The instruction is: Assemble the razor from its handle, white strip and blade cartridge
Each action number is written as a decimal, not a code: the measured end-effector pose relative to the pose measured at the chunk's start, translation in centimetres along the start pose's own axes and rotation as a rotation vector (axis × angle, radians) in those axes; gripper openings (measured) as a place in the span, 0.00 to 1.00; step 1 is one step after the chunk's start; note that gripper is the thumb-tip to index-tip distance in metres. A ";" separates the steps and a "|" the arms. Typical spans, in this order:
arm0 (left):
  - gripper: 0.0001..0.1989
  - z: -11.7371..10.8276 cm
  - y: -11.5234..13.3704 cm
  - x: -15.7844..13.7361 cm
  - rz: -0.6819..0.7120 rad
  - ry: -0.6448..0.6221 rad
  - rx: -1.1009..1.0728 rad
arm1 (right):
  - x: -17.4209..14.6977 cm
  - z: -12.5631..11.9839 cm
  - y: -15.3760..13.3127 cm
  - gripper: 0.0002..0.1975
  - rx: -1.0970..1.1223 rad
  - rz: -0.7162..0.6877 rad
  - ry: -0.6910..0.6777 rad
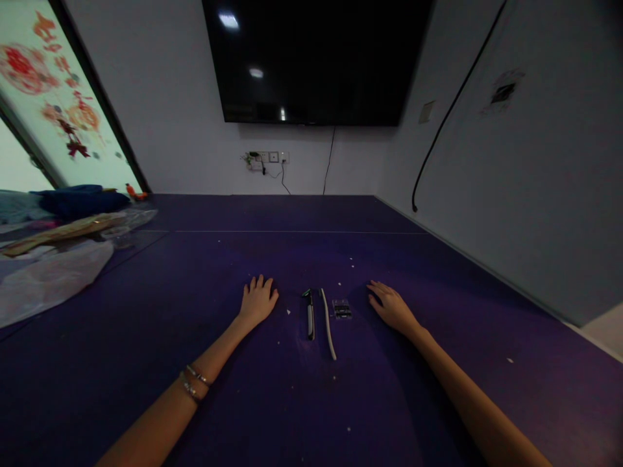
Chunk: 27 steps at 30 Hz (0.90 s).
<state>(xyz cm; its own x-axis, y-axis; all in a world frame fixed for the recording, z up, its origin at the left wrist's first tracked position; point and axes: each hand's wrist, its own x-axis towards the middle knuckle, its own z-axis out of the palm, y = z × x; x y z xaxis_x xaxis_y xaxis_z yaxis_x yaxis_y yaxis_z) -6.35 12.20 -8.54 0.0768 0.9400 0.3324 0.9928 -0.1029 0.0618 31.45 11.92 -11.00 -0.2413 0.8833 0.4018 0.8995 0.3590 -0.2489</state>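
Observation:
My left hand [257, 302] lies flat on the purple surface [272, 402], fingers spread and holding nothing. To its right is a razor [310, 318] with a dark head and a grey-and-black handle. A white toothbrush [328, 327] lies beside the razor, its head pointing away from me. Right of the toothbrush sits a small clear plastic pack [342, 309] with dark pieces inside; what they are is too small to tell. My right hand [390, 307] rests open on the surface, just right of that pack and touching none of the three things.
Plastic bags [58, 275] and dark blue cloth [87, 201] are heaped at the left. Small white scraps dot the surface. A television [318, 65] hangs on the far wall above sockets [267, 157]. A black cable [452, 104] runs down the right wall.

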 end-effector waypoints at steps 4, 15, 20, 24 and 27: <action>0.16 -1.7 1.2 -0.4 0.038 0.127 -0.016 | 0.1 0.0 -0.1 0.21 -0.049 0.000 -0.014; 0.23 -3.5 8.9 -1.4 0.067 -0.283 -0.200 | 0.1 -0.6 -0.7 0.20 -0.021 0.006 -0.003; 0.22 -3.5 10.1 -1.1 0.101 -0.311 -0.147 | 0.1 -0.7 -0.8 0.21 -0.061 0.003 -0.026; 0.17 -3.1 10.1 -1.1 0.068 -0.332 -0.126 | 0.2 -0.5 -0.6 0.21 -0.097 0.004 -0.038; 0.14 -3.3 9.6 -0.8 0.026 -0.308 -0.260 | 0.2 -0.3 -0.4 0.21 -0.100 0.008 -0.038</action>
<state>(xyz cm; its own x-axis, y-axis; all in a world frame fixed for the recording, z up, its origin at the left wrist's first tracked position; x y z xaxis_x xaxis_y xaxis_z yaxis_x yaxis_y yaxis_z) 2.82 9.41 -5.14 0.1644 0.9855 0.0414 0.9369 -0.1692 0.3060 31.19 11.89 -10.57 -0.2463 0.8974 0.3661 0.9327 0.3221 -0.1620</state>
